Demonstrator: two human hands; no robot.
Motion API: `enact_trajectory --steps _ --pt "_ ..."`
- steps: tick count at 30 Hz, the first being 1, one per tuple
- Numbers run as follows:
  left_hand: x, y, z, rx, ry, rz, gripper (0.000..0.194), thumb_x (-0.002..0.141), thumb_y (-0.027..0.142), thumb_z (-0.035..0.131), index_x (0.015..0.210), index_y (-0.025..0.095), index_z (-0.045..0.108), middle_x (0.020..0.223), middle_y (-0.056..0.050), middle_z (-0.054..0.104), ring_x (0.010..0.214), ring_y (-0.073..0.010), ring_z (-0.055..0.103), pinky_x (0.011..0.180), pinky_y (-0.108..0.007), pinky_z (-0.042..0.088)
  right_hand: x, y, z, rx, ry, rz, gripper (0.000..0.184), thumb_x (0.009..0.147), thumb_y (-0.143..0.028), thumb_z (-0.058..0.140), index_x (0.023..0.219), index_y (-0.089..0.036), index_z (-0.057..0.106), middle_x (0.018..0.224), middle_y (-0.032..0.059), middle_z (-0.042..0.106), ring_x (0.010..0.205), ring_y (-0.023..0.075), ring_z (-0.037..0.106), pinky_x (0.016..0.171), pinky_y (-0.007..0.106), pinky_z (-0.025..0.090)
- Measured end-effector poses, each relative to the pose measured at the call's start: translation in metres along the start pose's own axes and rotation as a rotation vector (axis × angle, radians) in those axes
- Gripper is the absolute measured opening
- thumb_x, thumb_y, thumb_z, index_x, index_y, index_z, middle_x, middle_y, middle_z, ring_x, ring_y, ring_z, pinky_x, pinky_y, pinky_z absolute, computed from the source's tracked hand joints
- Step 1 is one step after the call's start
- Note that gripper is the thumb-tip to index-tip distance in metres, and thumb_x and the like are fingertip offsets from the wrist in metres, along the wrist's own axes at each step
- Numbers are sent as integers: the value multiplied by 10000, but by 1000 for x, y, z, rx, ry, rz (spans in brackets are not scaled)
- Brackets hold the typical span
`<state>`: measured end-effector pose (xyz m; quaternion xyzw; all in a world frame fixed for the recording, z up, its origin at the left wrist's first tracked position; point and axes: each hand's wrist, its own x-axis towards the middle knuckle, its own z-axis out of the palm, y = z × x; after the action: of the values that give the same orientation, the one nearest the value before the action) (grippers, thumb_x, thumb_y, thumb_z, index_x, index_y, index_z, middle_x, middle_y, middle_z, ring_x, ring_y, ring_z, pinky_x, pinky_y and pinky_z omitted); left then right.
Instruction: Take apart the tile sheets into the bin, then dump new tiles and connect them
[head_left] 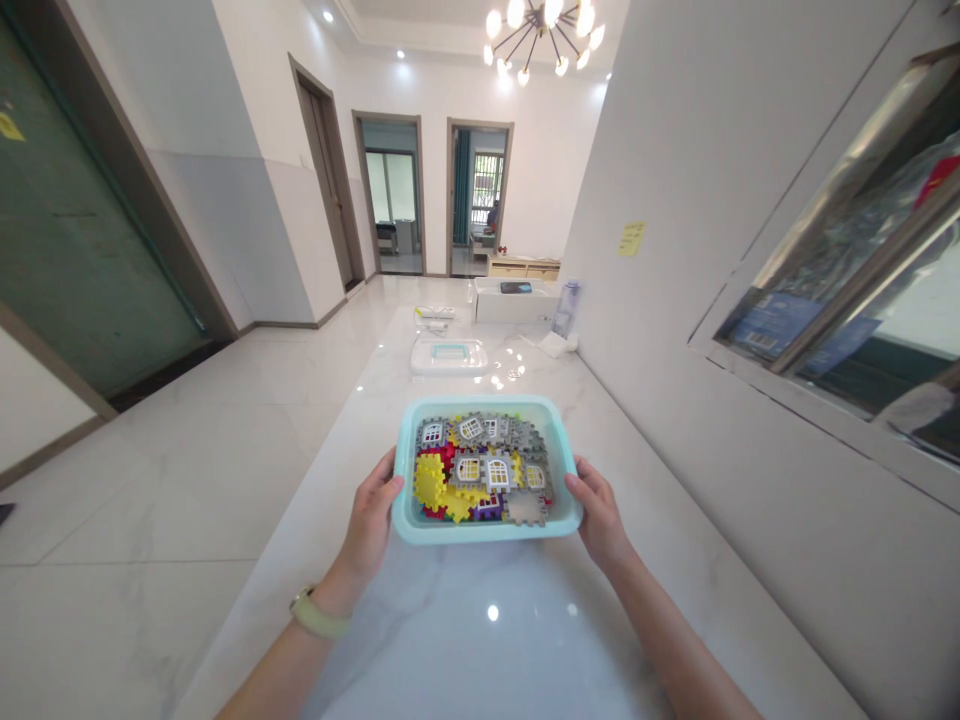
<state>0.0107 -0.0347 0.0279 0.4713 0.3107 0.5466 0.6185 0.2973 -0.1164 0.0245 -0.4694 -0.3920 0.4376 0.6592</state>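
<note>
A pale turquoise tray (480, 532) rests on the white marble counter (487, 630) in front of me. It is filled with several interlocking plastic building pieces (480, 470): grey ones with white windows, plus yellow, red and purple ones. My left hand (373, 520) grips the tray's left rim, thumb on top and fingers curled under. My right hand (598, 512) grips the right rim the same way. A light green watch is on my left wrist.
Farther along the counter lie the tray's white lid (448, 355), a white box (516, 299), a clear bottle (565, 307) and small white items. A wall with a window runs along the right. Glossy floor and doorways lie to the left.
</note>
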Motion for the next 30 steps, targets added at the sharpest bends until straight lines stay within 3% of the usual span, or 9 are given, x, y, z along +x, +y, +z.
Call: enact_trajectory --steps 4,10,30 --pt "1 -6 -7 96 14 78 530 843 365 640 1346 217 563 1377 -50 573 1315 -291 472 1109 -379 380 0 2 -2 -58 -38 -49 321 815 -470 677 1029 -231 666 993 49 689 890 247 629 711 310 515" --pt "2 -8 -7 119 4 90 550 862 370 611 1382 211 524 1403 -60 547 1330 -285 453 1105 -371 384 2 5 -6 -92 -66 -78 298 850 -450 652 1047 -226 656 1010 58 686 959 258 625 734 305 511" --pt "-2 1 1 92 -7 39 561 855 392 621 1371 199 519 1379 -75 562 1262 -290 516 999 -358 473 4 6 -9 -133 -73 -105 293 856 -441 633 1040 -214 644 967 46 670 887 235 599 724 298 490"
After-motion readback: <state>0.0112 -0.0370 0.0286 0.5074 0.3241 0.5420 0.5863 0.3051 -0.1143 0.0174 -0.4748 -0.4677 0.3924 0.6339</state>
